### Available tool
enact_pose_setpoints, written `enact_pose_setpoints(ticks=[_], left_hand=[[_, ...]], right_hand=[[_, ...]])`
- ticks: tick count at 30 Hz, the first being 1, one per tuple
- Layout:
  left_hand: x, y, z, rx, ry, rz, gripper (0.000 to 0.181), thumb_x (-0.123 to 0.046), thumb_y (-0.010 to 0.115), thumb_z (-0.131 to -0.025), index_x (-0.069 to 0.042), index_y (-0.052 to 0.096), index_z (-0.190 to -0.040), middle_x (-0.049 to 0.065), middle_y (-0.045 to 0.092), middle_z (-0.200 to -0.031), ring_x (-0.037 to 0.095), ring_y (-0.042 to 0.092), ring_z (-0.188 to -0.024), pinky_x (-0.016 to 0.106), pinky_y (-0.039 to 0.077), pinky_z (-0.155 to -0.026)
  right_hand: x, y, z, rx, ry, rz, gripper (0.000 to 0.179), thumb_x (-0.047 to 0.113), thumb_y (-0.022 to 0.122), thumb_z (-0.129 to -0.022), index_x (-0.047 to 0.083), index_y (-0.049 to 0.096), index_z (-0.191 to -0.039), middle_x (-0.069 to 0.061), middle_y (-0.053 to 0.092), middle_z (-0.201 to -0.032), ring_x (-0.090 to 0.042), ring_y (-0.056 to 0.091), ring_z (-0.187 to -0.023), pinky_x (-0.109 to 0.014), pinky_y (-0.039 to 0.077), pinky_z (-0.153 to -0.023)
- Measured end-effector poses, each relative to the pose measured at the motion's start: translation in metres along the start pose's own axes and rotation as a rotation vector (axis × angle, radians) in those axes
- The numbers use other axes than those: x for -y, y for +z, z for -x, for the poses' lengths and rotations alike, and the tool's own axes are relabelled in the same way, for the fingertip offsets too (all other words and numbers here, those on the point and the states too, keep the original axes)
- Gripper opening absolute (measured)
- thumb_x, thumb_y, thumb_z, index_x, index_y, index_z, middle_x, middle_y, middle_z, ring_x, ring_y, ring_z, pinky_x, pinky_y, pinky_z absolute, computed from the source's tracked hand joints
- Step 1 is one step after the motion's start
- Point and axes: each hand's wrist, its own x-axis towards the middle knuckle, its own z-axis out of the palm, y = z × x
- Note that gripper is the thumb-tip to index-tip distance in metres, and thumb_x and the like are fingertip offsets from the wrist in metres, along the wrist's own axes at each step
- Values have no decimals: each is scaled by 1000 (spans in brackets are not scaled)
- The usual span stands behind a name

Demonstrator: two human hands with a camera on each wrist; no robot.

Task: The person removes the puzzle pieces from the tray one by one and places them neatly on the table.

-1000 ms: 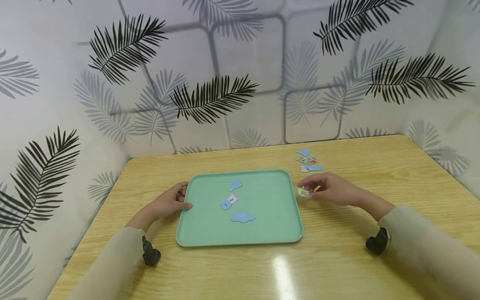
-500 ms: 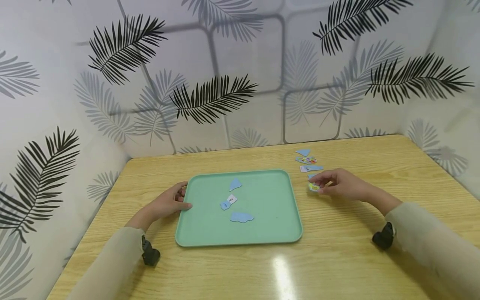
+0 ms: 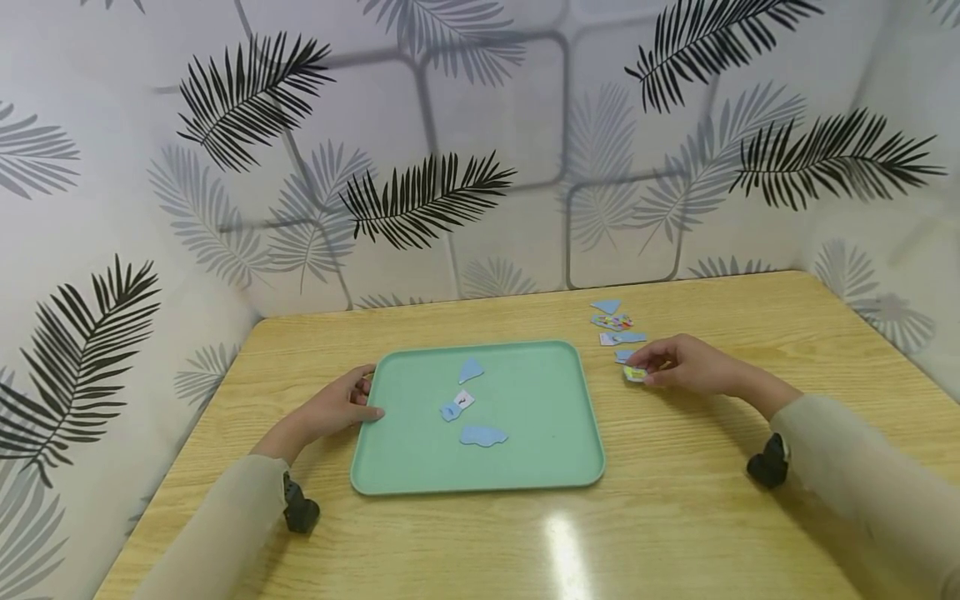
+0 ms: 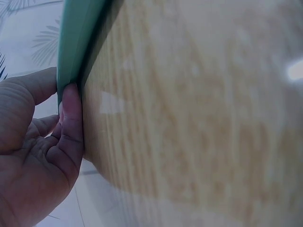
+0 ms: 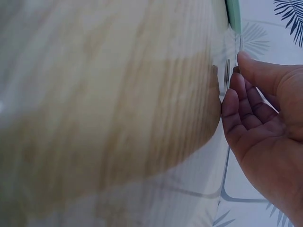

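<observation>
My left hand (image 3: 337, 408) grips the left rim of a green tray (image 3: 540, 450), thumb over the edge and fingers curled at its outer side; the left wrist view shows the tray wall (image 4: 75, 42) between them. To the right of the tray, my right hand (image 3: 693, 368) pinches a small yellow-and-blue puzzle piece (image 3: 634, 375) low over the table. A light blue piece (image 3: 622, 356) lies just behind it, partly covered by the fingers. In the right wrist view, the right hand (image 5: 265, 109) has thumb and fingertips drawn together at a thin edge.
Inside the tray lie a blue triangular piece (image 3: 471, 370), a blue-and-white piece (image 3: 457, 406) and a wavy blue piece (image 3: 483, 436). Behind the right hand, a blue-and-pink piece (image 3: 622, 337), a multicoloured piece (image 3: 612, 321) and another triangle (image 3: 607, 307) form a column on the wooden table (image 3: 420, 542).
My right hand has carried the yellow-and-blue puzzle piece away from the tray's right rim, rightward and slightly back, to the front of the column of pieces. The left hand stays on the tray.
</observation>
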Motion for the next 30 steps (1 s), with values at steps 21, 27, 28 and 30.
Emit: enact_pose_setpoints(ticks=[21, 27, 28, 30], left_hand=[[-4, -1, 3, -6, -8, -19, 75, -10, 68, -92, 2, 23, -150, 14, 41, -113, 25, 42, -94, 32, 44, -73], [-2, -1, 1, -3, -25, -2, 77, -9, 68, -91, 2, 21, -151, 15, 41, -114, 26, 42, -96, 33, 44, -73], [-2, -1, 1, -2, -25, 4, 77, -9, 69, -91, 2, 22, -151, 16, 41, -114, 26, 42, -95, 34, 44, -73], [-1, -1, 0, -2, -26, 11, 77, -9, 69, -91, 2, 22, -151, 15, 41, -114, 26, 42, -95, 34, 44, -72]], right_hand=[[3, 0, -6, 29, 15, 21, 26, 3, 67, -91, -5, 65, -115, -9, 64, -106, -22, 56, -95, -29, 48, -82], [3, 0, -7, 29, 9, 31, 23, 1, 67, -90, -5, 65, -113, -10, 65, -107, -23, 57, -96, -30, 48, -82], [2, 0, -7, 28, 10, 34, 23, 1, 67, -90, -5, 66, -113, -10, 65, -107, -23, 57, -96, -30, 48, -82], [2, 0, -7, 26, 13, 36, 23, 1, 67, -90, -5, 65, -113, -9, 65, -107, -24, 57, -96, -30, 48, -82]])
